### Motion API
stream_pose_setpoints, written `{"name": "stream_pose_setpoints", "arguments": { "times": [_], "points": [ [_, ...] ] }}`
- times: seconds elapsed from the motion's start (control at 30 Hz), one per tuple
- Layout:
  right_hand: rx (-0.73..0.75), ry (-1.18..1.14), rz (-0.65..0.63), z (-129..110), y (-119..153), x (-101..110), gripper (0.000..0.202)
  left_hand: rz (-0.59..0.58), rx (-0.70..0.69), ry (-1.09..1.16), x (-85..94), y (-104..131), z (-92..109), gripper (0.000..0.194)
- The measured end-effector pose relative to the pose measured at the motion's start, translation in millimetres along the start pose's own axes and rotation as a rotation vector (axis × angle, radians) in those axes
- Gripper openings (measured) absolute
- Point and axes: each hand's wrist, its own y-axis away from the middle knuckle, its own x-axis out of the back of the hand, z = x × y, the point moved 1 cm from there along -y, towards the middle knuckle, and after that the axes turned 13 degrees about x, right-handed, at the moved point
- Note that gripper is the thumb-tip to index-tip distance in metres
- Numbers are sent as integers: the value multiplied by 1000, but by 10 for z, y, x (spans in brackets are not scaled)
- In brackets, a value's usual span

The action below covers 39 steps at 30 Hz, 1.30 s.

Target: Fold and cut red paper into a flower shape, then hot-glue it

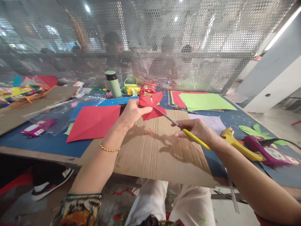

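I have open passage over the cardboard (pixel 150 160) at lower centre, between left forearm (pixel 102 160) and right forearm (pixel 244 175). Obstacles at right: yellow glue gun (pixel 240 146), corded purple power strip (pixel 270 153). Upper-centre limits: green bottle (pixel 113 85), perforated screen (pixel 202 62) behind.

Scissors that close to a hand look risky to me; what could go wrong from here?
The scissors' blades meet the red paper cut-out right by the left hand's thumb, so a slip might nick it. Cutting too far toward the middle could sever a petal. The yellow glue gun lies near the right forearm; if hot, which I can't tell, it might burn.
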Motion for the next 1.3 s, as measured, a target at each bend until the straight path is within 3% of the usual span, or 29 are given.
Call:
{"name": "stream_pose_setpoints", "arguments": {
  "times": [0.37,1.3],
  "points": [
    [-4,51,-7,22,12,-9,81,-9,18,-44,-13,-2,18,21],
    [6,33,-29,69,3,-18,73,-86,63,34,-2,13,32,18]
  ]
}}
